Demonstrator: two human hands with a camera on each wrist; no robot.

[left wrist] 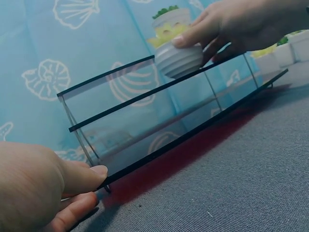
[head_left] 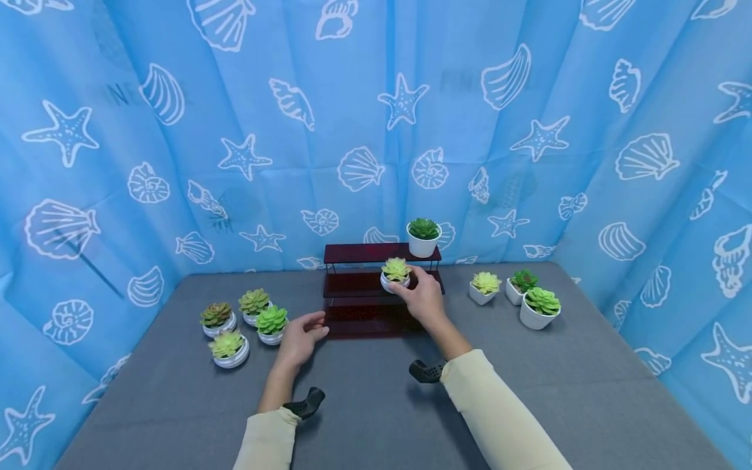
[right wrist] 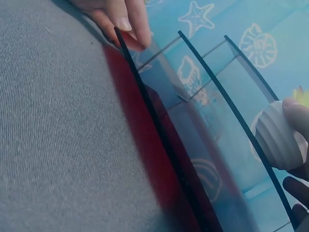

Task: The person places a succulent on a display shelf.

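Note:
A dark red three-step stand [head_left: 358, 286] sits at the back middle of the grey table [head_left: 376, 391]. My right hand [head_left: 420, 295] grips a small ribbed white pot with a yellow-green succulent [head_left: 395, 273] on the stand's middle step; the same pot [left wrist: 179, 58] [right wrist: 277, 135] shows in both wrist views. My left hand [head_left: 301, 336] rests with straight fingers against the stand's lower left corner [left wrist: 104, 179], fingertips [right wrist: 126, 21] touching its front edge. A white pot with a dark green succulent [head_left: 423, 237] stands on the top step.
Several potted succulents [head_left: 243, 320] in ribbed pots cluster left of the stand. Three more pots [head_left: 517, 297] stand to its right. A blue seashell curtain [head_left: 376, 130] closes off the back and sides.

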